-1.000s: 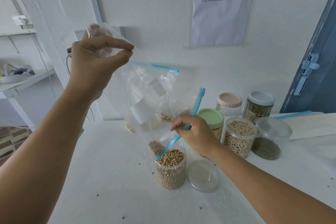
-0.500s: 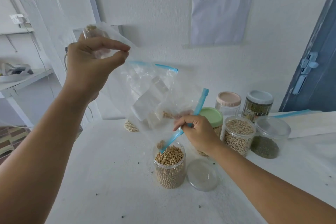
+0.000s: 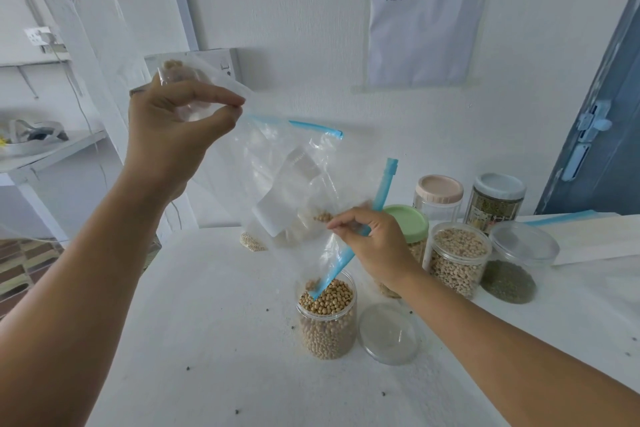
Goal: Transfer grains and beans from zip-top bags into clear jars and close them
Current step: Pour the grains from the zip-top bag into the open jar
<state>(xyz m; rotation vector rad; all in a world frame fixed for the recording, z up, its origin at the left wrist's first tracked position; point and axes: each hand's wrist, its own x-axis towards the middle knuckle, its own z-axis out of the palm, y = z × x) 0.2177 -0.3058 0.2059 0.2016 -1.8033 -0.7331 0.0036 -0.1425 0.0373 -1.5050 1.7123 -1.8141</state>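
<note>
Two hands on the zip-top bag (image 3: 277, 184): left hand (image 3: 176, 135) pinches its raised corner, right hand (image 3: 374, 246) pinches the blue zip edge over the open soybean jar (image 3: 327, 315).

Wall sheet (image 3: 426, 10) print too blurred, top cropped.

left hand (image 3: 173, 130): i see it raised high, forearm rising from the lower left, back of hand facing me, thumb and forefinger pinched together on clear plastic, other fingers curled behind.
right hand (image 3: 375, 250): lower and further forward, forearm entering from the lower right, wrist bent down, fingers curled, thumb and forefinger pinching a blue strip. both forearms bare.
</note>
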